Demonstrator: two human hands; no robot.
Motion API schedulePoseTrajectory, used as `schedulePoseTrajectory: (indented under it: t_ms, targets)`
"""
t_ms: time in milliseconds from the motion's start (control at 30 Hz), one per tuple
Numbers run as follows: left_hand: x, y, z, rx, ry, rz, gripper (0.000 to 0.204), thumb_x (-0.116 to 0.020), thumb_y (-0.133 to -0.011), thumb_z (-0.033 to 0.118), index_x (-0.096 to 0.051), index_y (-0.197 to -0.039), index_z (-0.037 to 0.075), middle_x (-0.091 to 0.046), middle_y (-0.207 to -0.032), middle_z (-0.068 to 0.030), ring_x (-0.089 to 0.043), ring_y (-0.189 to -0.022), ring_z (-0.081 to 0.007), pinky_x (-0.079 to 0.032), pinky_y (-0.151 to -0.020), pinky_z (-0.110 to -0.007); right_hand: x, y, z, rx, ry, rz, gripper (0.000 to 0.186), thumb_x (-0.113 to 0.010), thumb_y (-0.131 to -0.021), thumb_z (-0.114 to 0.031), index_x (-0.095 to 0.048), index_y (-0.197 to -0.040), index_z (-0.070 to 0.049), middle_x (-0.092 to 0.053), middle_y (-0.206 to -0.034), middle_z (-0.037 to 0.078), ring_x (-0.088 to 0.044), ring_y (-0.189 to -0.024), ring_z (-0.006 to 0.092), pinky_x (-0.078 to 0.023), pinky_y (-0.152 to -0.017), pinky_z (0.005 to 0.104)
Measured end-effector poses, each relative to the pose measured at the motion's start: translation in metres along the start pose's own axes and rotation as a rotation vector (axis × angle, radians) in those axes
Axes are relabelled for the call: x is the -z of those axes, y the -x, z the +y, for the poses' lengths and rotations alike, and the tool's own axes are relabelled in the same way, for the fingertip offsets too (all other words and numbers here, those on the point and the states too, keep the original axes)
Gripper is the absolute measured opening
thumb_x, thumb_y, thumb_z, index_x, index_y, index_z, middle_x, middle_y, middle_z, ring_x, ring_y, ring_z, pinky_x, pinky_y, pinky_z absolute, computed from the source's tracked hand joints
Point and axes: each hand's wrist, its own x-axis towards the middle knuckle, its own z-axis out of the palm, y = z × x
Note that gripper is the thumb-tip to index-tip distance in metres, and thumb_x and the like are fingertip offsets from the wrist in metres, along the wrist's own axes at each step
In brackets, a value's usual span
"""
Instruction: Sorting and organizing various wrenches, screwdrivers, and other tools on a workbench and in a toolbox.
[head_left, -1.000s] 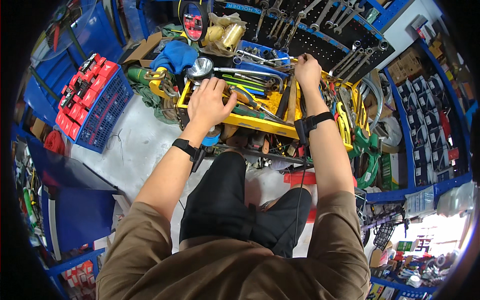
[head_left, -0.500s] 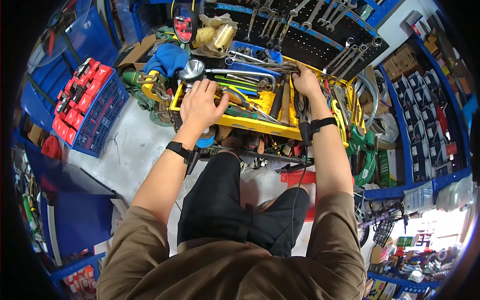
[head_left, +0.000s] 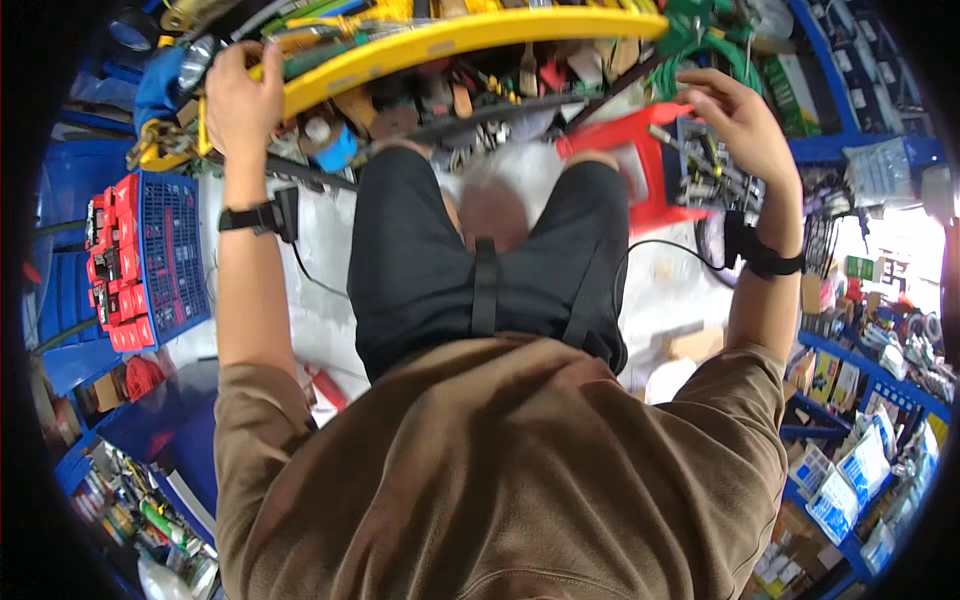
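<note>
My left hand [head_left: 245,108] lies over the left end of the yellow tool tray [head_left: 455,42], its thumb apart from the fingers near the rim. Some of its fingertips are hard to make out among the tools. To the right, my right hand [head_left: 738,125] hangs in the air with fingers loosely stretched and nothing visible in them. Just left of and below it is a red plastic container [head_left: 640,160], with several metal tools [head_left: 712,170] at its right part. Green-handled and orange-handled tools lie in the tray beside my left hand.
A blue basket [head_left: 175,260] of red boxes stands at left. Under the tray are a roll of blue tape [head_left: 335,150] and mixed hand tools. A green coiled hose [head_left: 715,60] hangs by the tray's right end. Blue shelves [head_left: 860,150] with goods line the right.
The view has tipped down toward my lap. My right hand has left the tools in the tray and come right and nearer, over the red container. My left hand stays at the tray's left end.
</note>
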Motion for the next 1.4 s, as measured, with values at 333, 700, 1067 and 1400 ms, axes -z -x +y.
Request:
schedulePoseTrajectory:
  t_ms: [333, 700, 1067, 1400]
  targets:
    - [-0.010, 0.006, -0.002, -0.006, 0.027, -0.063, 0.043, -0.061, -0.099, 0.042, -0.072, -0.105, 0.001, -0.071, -0.101, -0.0212, -0.067, -0.095, -0.0402, -0.052, -0.084, -0.045, 0.025, 0.160, 0.230, -0.502, 0.460, 0.202, 0.024, -0.065, -0.095, -0.025, -0.071, -0.108, -0.006, -0.074, -0.096, 0.020, -0.073, -0.092, 0.0352, -0.055, -0.081, 0.0428]
    - [-0.014, 0.004, -0.010, 0.021, 0.042, -0.100, 0.037, -0.061, -0.100, 0.035, -0.070, -0.111, 0.001, -0.071, -0.108, -0.0199, -0.067, -0.101, -0.0378, -0.051, -0.089, -0.041, 0.008, 0.116, 0.286, -0.525, 0.626, 0.392, 0.027, -0.061, -0.092, -0.027, -0.071, -0.102, -0.004, -0.072, -0.104, 0.022, -0.069, -0.099, 0.0414, -0.055, -0.087, 0.0504]
    - [-0.017, 0.005, -0.009, 0.002, 0.062, -0.093, 0.034, -0.059, -0.101, 0.030, -0.068, -0.108, -0.002, -0.068, -0.105, -0.0198, -0.065, -0.099, -0.0390, -0.050, -0.087, -0.043, -0.009, 0.062, 0.352, -0.815, 0.607, 0.172, 0.042, -0.079, -0.081, -0.033, -0.073, -0.112, -0.004, -0.071, -0.110, 0.026, -0.069, -0.107, 0.0393, -0.054, -0.094, 0.0470]
    - [-0.012, 0.006, -0.014, -0.045, 0.041, -0.092, 0.033, -0.058, -0.101, 0.030, -0.068, -0.107, -0.001, -0.068, -0.104, -0.0193, -0.064, -0.098, -0.0395, -0.050, -0.087, -0.044, 0.020, 0.065, 0.335, -0.707, 0.427, 0.402, 0.040, -0.073, -0.083, -0.023, -0.071, -0.118, -0.004, -0.070, -0.109, 0.027, -0.068, -0.108, 0.0405, -0.053, -0.095, 0.0473]
